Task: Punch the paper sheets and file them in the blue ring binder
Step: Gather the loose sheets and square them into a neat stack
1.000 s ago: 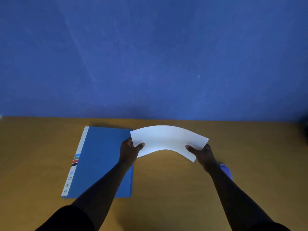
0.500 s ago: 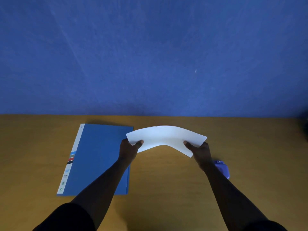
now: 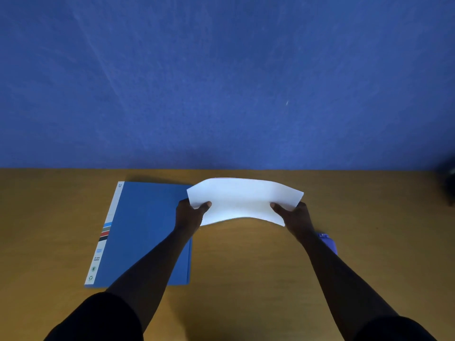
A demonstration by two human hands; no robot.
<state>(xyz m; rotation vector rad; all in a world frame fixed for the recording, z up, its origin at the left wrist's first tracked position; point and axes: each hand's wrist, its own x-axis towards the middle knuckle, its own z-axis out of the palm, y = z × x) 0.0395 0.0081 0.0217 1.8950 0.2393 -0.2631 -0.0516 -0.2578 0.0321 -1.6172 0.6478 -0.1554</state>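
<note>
Paper [image 3: 242, 199] held above bench [image 3: 369, 217], bowed upward: left hand [image 3: 190, 214] and right hand [image 3: 294, 215] each pinch one end, likely squaring sheets for punching. Binder [image 3: 145, 230] closed, flat, left. Punch [image 3: 328, 243] behind right wrist.

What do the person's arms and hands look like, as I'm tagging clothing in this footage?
Both hands, left and right, are bare: no gloves, rings or watch show. The forearms are uncovered. Black sleeves, left and right, begin near the elbows at the frame's bottom, plain, with no visible markings.
</note>
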